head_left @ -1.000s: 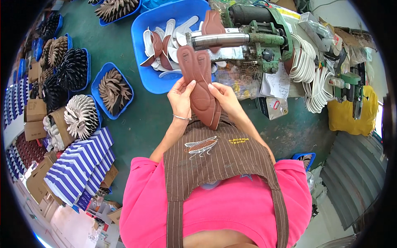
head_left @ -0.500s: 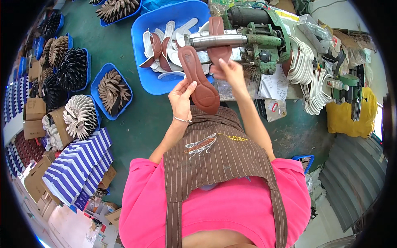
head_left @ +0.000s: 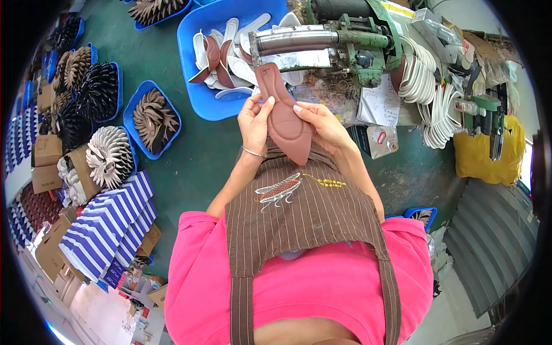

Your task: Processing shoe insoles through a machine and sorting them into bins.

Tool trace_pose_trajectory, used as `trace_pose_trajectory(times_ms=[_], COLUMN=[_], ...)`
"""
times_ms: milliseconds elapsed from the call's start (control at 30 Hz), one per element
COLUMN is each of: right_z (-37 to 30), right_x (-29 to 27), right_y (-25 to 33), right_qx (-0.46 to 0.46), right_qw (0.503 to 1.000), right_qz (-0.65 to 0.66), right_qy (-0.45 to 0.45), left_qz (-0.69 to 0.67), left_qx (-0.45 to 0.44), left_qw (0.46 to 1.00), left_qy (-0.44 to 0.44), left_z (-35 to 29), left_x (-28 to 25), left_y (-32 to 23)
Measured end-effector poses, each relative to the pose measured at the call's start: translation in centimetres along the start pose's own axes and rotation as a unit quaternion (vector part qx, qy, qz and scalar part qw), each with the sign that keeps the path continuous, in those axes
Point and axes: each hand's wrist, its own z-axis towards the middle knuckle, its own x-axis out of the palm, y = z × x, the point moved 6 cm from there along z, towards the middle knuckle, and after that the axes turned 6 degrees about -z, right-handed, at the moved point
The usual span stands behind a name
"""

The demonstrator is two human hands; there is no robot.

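Between my two hands is a reddish-brown shoe insole [head_left: 287, 123], its narrow heel end pointing away from me and its pointed toe towards my apron. My left hand [head_left: 253, 123] pinches its left edge, thumb on top. On the opposite edge, my right hand [head_left: 328, 125] grips it the same way. Whether a second insole lies underneath I cannot tell. Just beyond stands a green machine [head_left: 363, 49] with a shiny metal roller [head_left: 296, 39]; nothing lies on the roller.
A blue tub [head_left: 202, 108] of white and brown insoles stands left of the machine. White strips [head_left: 418, 75] hang in bundles at the bench's right. Leftward on the green floor are a smaller blue basket [head_left: 177, 133], more filled baskets and striped boxes [head_left: 109, 221].
My right hand has drawn the other brown insole off the roller towards me, up against the one in my left hand. Both hands now meet on the brown insole.
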Motion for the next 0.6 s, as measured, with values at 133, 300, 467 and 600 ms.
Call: trace_pose_trajectory(times_ms=[133,300,467,600], right_z=[-0.3,-0.4,-2.5,-5.2], right_x=[0.2,-0.2,0.1,-1.3], right_y=[-0.1,-0.2,1.4,4.6], right_qx=[0.001,-0.009,-0.062,-0.149], right_qw=[1.000,1.000,0.995,0.981], right_qz=[0.011,0.012,-0.071,-0.121], right_qy=[0.009,0.003,-0.022,0.011], left_qz=[0.019,0.006,0.014,0.015], left_qx=[0.002,-0.018,-0.027,-0.044], left_qw=[1.000,1.000,0.999,0.984], left_qy=[0.019,0.021,0.044,0.174], left_z=[-0.2,-0.4,-0.7,-1.5], left_x=[0.1,0.4,2.1,2.1], left_y=[0.0,0.6,0.7,0.7])
